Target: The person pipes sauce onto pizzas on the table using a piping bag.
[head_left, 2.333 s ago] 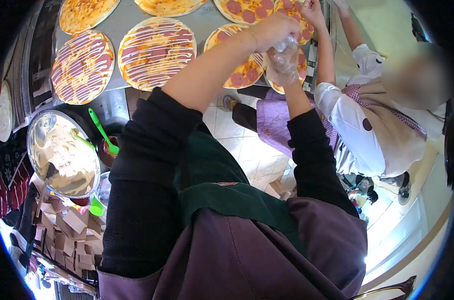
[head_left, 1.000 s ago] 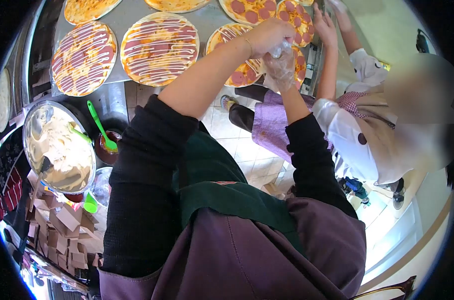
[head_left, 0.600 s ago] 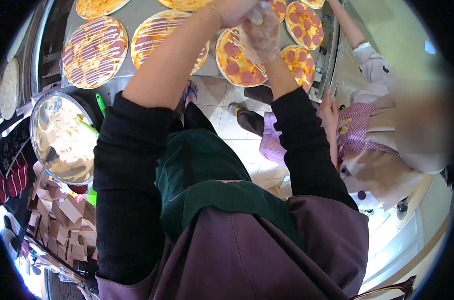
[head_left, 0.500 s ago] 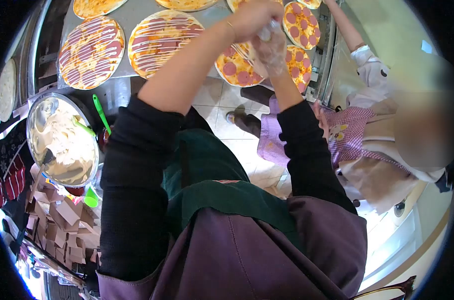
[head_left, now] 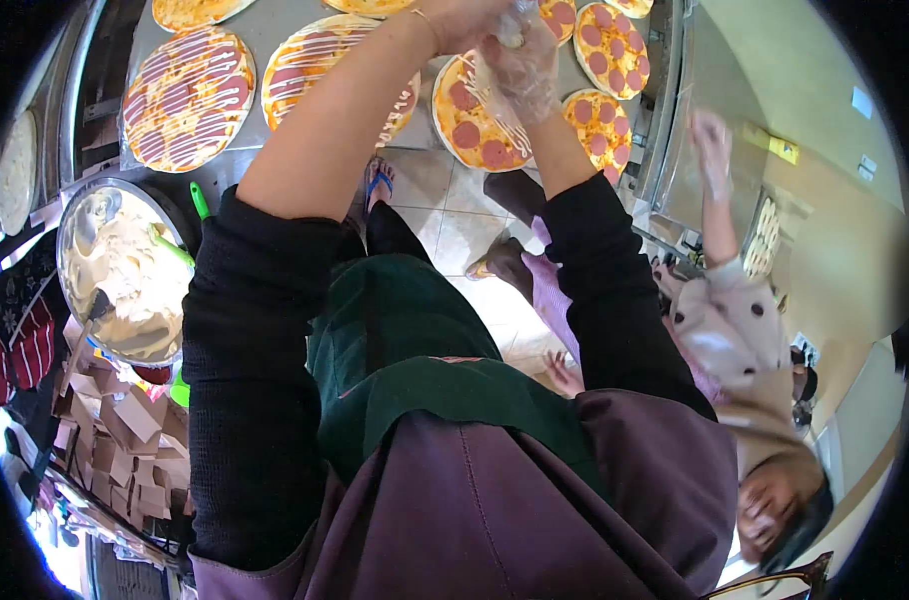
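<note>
My bare left hand (head_left: 463, 18) grips the twisted top of a clear piping bag (head_left: 512, 32) at the upper edge of the view. Just below it, my right hand (head_left: 525, 72), in a thin plastic glove, is wrapped around the bag's lower part. Both hands hover over a pepperoni pizza (head_left: 472, 130) lying on the steel counter (head_left: 265, 25). Thin white lines of sauce cross that pizza's upper half. The bag's tip is hidden behind my glove.
Two pizzas striped with white sauce (head_left: 185, 95) (head_left: 310, 60) lie to the left, small pepperoni pizzas (head_left: 610, 45) to the right. A metal bowl of white cream (head_left: 125, 275) with a green spatula (head_left: 172, 250) sits lower left. Another person (head_left: 735, 340) stands right, one hand (head_left: 713, 140) raised.
My hands with the bag have moved up the view over the pizza. The person on the right has shifted farther right, bent low, and raised a hand toward the steel unit.
</note>
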